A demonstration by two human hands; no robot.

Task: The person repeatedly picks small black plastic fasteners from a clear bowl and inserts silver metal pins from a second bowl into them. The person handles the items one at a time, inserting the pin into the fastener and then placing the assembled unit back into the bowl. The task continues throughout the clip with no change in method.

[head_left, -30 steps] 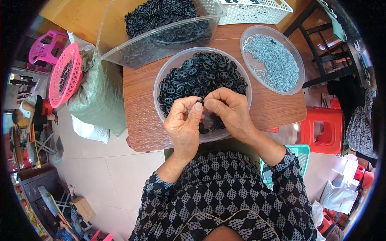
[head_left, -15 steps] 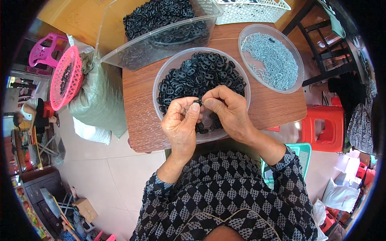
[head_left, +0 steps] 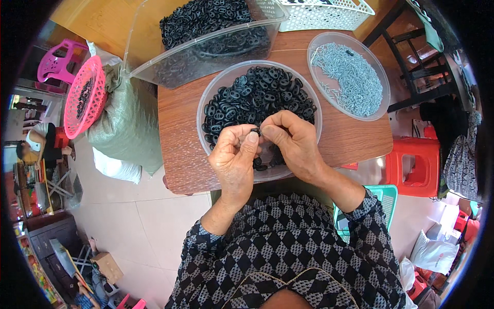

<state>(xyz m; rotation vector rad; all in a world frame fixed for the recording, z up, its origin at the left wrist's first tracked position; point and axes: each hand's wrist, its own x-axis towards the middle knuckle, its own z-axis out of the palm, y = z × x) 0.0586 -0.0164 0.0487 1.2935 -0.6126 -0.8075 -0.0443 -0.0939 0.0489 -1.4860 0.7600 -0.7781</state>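
Above the near side of a round clear tub [head_left: 201,92] full of black two-holed plastic pieces [head_left: 247,95], my two hands meet. Thumb and fingers of my left hand [head_left: 232,157] pinch one small black plastic piece [head_left: 256,131]. My right hand [head_left: 294,141] is closed in a pinch right against that piece. What its fingertips hold is too small to make out. To the right of the tub, a round clear dish [head_left: 320,82] carries many small silvery screws [head_left: 357,77], with a black piece among them.
At the table's [head_left: 180,139] back stand a clear bin [head_left: 200,44] of black pieces and a white basket [head_left: 324,18]. A pink basket [head_left: 85,110] rests on a sack [head_left: 126,121] at left. A red stool [head_left: 414,154] and green basket [head_left: 387,193] are at right.
Both hands stay pinched together over the tub, with only slight finger movement at the black piece. The whole view has shifted slightly.
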